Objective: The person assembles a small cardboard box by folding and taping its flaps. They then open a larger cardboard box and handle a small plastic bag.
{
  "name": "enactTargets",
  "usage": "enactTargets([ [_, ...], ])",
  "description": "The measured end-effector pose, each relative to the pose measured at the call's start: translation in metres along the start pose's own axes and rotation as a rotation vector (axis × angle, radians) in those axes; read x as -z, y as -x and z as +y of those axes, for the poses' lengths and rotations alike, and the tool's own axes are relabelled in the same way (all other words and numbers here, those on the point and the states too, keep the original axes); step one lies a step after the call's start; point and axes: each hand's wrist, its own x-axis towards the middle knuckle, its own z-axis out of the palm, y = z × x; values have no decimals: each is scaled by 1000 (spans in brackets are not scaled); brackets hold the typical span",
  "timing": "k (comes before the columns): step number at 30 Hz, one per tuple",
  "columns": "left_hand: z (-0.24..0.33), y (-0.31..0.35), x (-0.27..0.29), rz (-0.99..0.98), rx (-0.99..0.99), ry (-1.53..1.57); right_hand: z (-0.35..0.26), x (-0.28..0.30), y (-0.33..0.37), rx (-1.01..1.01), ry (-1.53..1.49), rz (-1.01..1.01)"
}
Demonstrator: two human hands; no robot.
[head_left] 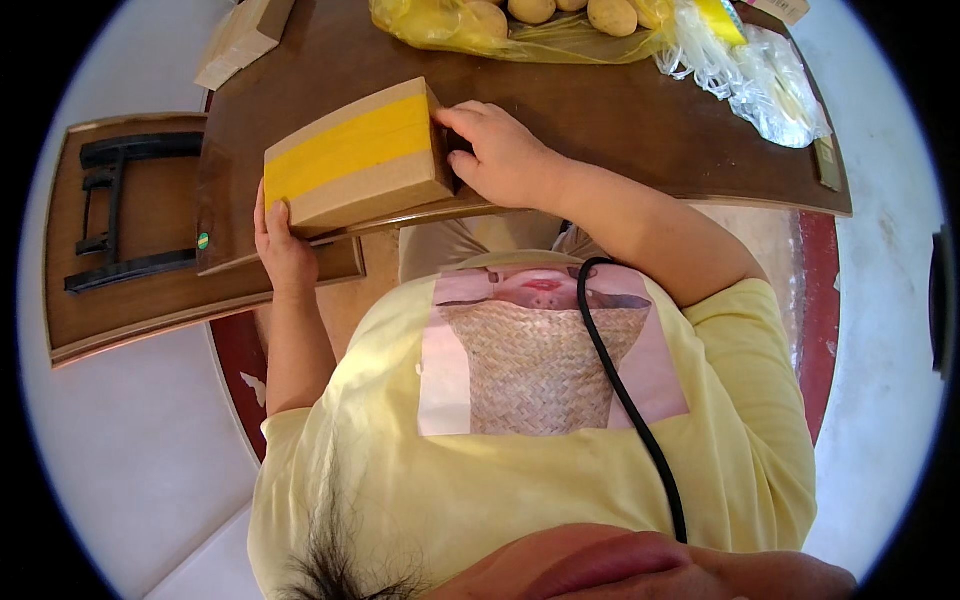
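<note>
- A cardboard box (355, 160) with a broad yellow tape band along its top sits at the near edge of the dark wooden table (640, 130), towards the near left corner, tilted so one long side faces up.
- The left hand (282, 245) grips the box's near left end from below the table edge — fingers curled up against the cardboard, thumb out of sight — which looks like a way to brace it against sliding off.
- The right hand (500, 155) presses on the box's right end, fingers bent and wrapped round the far corner, the palm flat to the side; the two hands clamp the box between them, so it stays steady on the edge.
- At the far edge lies a yellow plastic bag (440, 25) with potatoes (612, 15) spilling from it, well apart from the box.
- Towards the far right corner sits a crumpled clear plastic bag (760, 80), with something yellow just beside it.
- A second, smaller piece of cardboard (240, 40) rests off the far left corner.
- Left of the table, lower down, a folding table (110, 300) lies upside down on the floor, its black metal legs (115, 215) folded flat against the wood.
- A black cable (620, 390) runs down the person's yellow shirt (760, 430).
</note>
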Motion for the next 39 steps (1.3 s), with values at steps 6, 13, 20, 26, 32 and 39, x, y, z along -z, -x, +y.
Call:
enactTargets([
  [6,-1,0,3,-11,12,31,-2,1,-5,-12,5,110],
  [13,0,0,2,-14,11,50,8,-6,-8,-26,74,-11],
  [20,1,2,-1,11,20,36,-4,-1,0,43,171,100],
  [26,2,3,0,-7,18,42,-5,9,1,60,282,77],
  [32,2,1,-3,-5,14,45,-27,7,17,143,445,3],
  [39,0,1,1,-18,-15,21,-26,13,22,185,543,-20],
])
